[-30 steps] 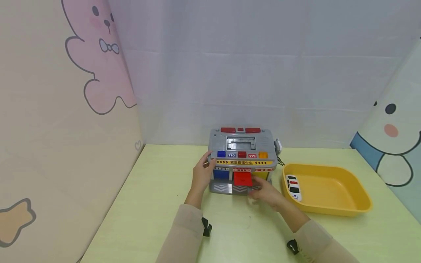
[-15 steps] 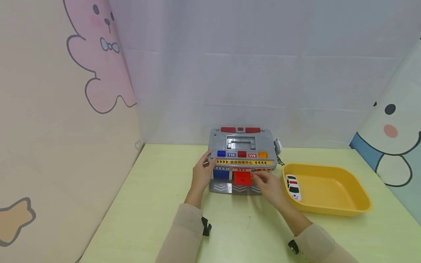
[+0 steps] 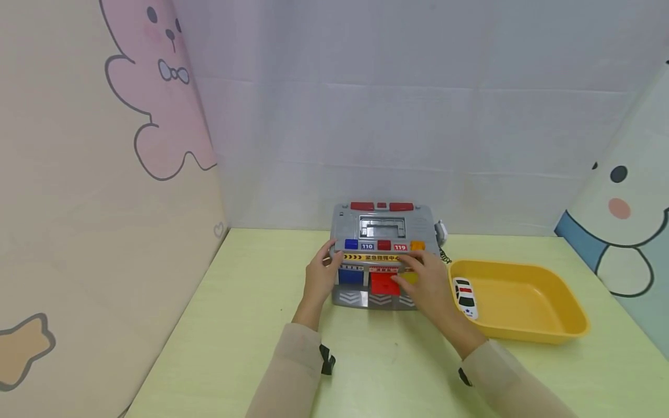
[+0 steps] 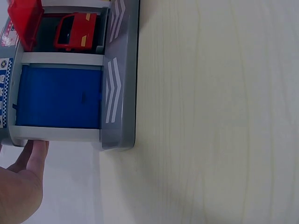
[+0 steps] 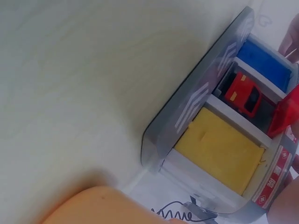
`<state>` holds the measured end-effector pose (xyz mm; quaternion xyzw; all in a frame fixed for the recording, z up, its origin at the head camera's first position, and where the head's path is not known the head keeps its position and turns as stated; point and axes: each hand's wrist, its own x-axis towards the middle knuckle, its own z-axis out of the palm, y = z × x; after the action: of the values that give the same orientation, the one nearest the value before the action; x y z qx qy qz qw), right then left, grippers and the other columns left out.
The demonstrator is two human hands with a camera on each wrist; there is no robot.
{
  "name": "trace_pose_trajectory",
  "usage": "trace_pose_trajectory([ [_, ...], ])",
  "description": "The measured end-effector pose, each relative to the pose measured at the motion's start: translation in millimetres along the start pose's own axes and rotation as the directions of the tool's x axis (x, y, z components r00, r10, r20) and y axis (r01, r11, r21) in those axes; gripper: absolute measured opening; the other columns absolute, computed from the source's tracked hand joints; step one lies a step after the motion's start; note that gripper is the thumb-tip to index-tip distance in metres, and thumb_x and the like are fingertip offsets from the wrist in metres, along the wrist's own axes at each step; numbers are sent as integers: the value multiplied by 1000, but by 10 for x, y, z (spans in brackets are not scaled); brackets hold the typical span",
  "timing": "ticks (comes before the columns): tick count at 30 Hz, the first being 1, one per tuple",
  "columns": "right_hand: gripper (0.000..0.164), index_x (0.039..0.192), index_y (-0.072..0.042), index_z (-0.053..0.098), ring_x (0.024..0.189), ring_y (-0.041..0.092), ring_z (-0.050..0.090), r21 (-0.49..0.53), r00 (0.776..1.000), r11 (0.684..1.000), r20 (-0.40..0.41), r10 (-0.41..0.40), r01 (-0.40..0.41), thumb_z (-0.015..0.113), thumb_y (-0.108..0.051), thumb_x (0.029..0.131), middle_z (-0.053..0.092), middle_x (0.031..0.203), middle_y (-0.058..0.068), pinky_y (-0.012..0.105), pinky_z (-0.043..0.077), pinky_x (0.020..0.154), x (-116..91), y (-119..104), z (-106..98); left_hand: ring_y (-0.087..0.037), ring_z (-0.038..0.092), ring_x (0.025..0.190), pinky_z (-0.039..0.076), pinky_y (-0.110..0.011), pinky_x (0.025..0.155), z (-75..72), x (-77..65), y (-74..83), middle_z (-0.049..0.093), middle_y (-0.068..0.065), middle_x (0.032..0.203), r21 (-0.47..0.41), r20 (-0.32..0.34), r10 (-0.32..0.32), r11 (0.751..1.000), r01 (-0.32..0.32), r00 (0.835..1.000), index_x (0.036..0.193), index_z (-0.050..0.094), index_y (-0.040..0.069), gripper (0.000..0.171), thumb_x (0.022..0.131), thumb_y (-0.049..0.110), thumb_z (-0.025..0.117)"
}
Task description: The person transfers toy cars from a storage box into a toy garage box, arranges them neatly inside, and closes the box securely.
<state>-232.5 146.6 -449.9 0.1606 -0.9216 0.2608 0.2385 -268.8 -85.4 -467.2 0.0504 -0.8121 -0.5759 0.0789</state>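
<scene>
On one garage point(image 3: 380, 256), apparently both hands point(image 3: 320, 277) point(image 3: 431, 285)

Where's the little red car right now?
In the right wrist view, the red car is at the right, inside the middle bay of the toy garage, between the yellow door and the blue door.

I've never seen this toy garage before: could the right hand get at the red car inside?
Probably yes: the red door is swung up, leaving the red car exposed from the front, and the right hand is close by, at that door. It may have to dip beneath.
</scene>
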Motion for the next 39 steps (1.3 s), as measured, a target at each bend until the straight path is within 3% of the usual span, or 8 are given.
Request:
trace_pose_trajectory([
  [6,54,121,-8,66,108,32,46,-42,999,999,34,-15,16,88,-20,73,54,118,13,48,45,91,32,51,103,-29,57,115,48,-47,94,4,5,-3,60,-12,128,1,3,0,1000,0,1000,141,53,26,46,97,40,58],
  [15,58,114,-6,59,99,32,43,-179,991,977,-46,-129,119,91,-20,68,49,108,14,45,40,83,33,104,246,-29,57,116,48,-47,94,8,3,-2,60,-12,128,7,1,-4,1000,4,1000,141,52,26,46,97,40,58],
  [25,57,106,-6,53,88,33,41,-239,965,953,-140,-222,184,92,-18,66,44,98,13,45,33,74,61,169,359,-28,57,116,48,-48,94,21,18,-21,60,-11,129,0,1,-7,1000,7,1000,141,53,27,46,98,41,57],
  [32,58,104,-2,50,85,34,45,-365,927,894,-165,-338,261,90,-20,66,45,95,14,45,35,68,63,174,393,-29,57,116,48,-49,94,27,24,-12,59,-11,130,6,0,-12,1000,12,1000,141,52,27,46,98,42,57],
  [35,57,103,-1,48,83,33,44,-424,924,865,-138,-356,270,88,-23,69,44,94,14,42,36,66,67,159,400,-29,57,116,48,-49,94,19,30,-16,59,-11,130,10,-3,-17,1000,17,1000,142,52,27,47,98,42,57],
  [39,56,101,-2,46,82,32,43,-461,930,849,-118,-347,258,87,-25,72,42,93,13,41,35,66,66,137,409,-28,56,117,48,-48,94,8,37,-30,59,-10,131,8,2,-28,1000,28,1000,142,52,28,47,97,43,57],
])
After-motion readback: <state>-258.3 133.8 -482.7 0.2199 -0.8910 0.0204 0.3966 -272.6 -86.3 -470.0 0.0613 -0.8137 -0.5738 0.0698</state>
